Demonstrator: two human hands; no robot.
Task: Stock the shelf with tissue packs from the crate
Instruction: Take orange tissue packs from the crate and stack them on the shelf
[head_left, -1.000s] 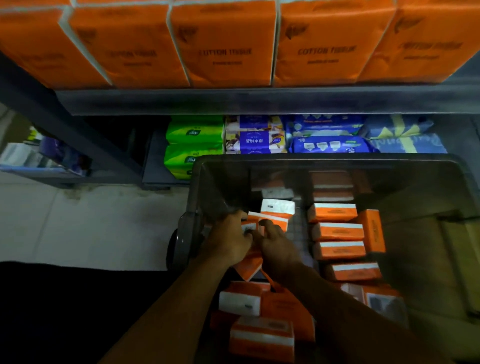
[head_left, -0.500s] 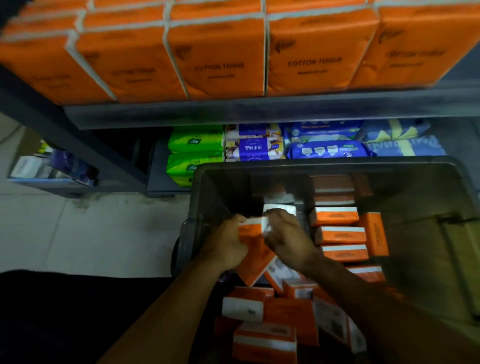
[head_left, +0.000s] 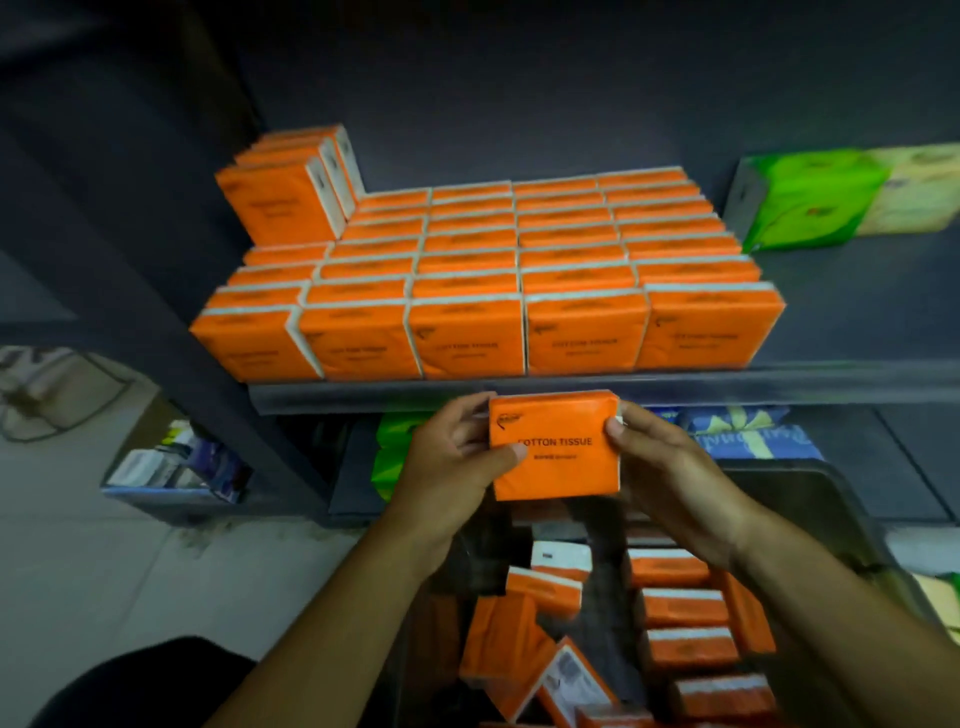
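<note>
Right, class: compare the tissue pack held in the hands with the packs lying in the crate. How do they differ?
The held pack is gripped by the left hand and right hand, level with the shelf edge; the crate packs lie untouched in the crate. The held pack shows its printed front squarely; the crate packs are jumbled, several tilted or edge-up. Both are orange.
</note>
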